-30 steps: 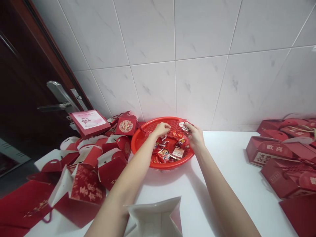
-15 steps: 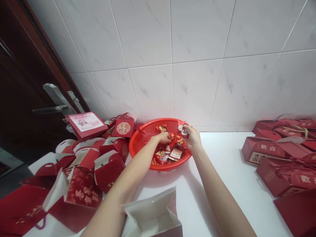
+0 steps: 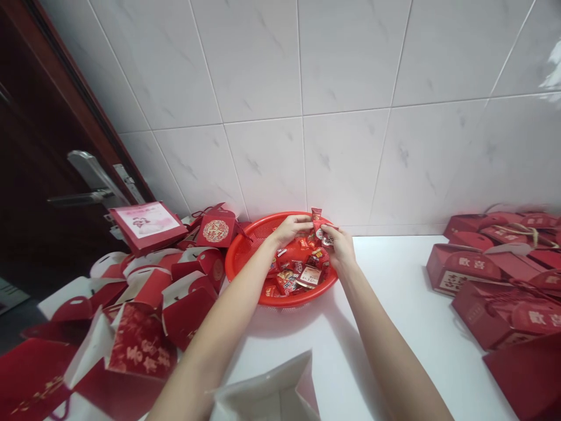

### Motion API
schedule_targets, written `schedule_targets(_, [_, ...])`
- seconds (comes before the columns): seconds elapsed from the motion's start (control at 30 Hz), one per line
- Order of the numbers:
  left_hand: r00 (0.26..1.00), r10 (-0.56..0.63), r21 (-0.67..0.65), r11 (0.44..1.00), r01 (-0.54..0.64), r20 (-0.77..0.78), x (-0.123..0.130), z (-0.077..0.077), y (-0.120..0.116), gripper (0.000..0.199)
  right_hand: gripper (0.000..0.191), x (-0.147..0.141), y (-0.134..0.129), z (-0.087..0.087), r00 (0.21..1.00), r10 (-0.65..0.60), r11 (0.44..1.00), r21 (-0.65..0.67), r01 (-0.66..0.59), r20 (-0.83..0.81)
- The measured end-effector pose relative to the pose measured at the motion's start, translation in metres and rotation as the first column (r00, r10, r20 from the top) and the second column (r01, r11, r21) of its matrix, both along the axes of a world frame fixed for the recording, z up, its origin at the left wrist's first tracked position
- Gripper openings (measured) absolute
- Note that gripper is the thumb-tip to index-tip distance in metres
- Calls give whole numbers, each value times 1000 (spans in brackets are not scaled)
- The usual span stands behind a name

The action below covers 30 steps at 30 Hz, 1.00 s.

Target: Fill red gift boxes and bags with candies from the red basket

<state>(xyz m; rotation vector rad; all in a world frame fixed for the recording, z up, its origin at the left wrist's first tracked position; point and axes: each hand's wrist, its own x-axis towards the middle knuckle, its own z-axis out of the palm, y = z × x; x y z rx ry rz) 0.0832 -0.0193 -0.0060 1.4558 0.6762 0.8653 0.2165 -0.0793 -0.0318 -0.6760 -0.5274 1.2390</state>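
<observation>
Above the far right side of a red plastic basket, my two hands meet around small red-wrapped candies. My right hand is closed on them, with thumb and fingers pinching the wrappers. The fingers of my left hand pinch a red wrapper from the other side. Exactly which packet sits in which hand is partly hidden. More wrapped candies, in red and brown, lie in the basket below. Close to me stands a paper gift box, its top unfolded and pale inside, cut off by the bottom edge.
Unfolded red gift boxes crowd the left side of the white table. Folded red boxes are grouped at the right. A tiled wall rises behind, and a dark door with a metal handle is at left.
My left hand has risen out of the candies in the basket and moved right to meet my right hand. The view has shifted slightly, so less of the near box shows.
</observation>
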Motion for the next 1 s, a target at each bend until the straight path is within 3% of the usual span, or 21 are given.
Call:
schedule_targets(0.23, [995, 97, 18, 995, -97, -35, -3, -2, 8, 28, 15, 3, 4, -4, 1000, -1, 1000, -16, 1, 0])
schedule_targets(0.3, [968, 200, 132, 975, -181, -153, -3, -6, 14, 31, 16, 3, 4, -4, 1000, -8, 1000, -29, 7, -5])
schedule_targets(0.37, [894, 307, 279, 935, -219, -326, -4, -15, 20, 35, 16, 3, 3, -2, 1000, -8, 999, -35, 7, -12])
schedule_targets(0.43, [804, 352, 359, 914, -186, -479, -5, -28, 24, 34, 16, 2, 0, 1, 1000, 2, 999, -32, -3, -19])
schedule_targets(0.5, [742, 325, 359, 925, -122, -587, -8, -42, 27, 33, 15, 1, -2, 3, 1000, 10, 1000, -26, -11, -22])
schedule_targets(0.67, [602, 264, 350, 936, 27, -753, -7, -66, 32, 53, 17, 1, -4, 4, 1000, 12, 1000, -17, -13, -21])
schedule_targets(0.8, [593, 254, 386, 917, 105, -764, 0, -71, 34, 36, 18, 1, -4, 4, 1000, 18, 1000, -19, -19, -18])
schedule_targets(0.9, [622, 268, 414, 905, 100, -736, 0, -69, 33, 16, 17, 1, -4, 3, 1000, 25, 999, -24, -25, -16])
schedule_targets(1.0, [678, 295, 437, 899, 43, -673, -3, -62, 32, 20, 16, 1, -3, 2, 1000, 22, 1000, -19, -22, -14])
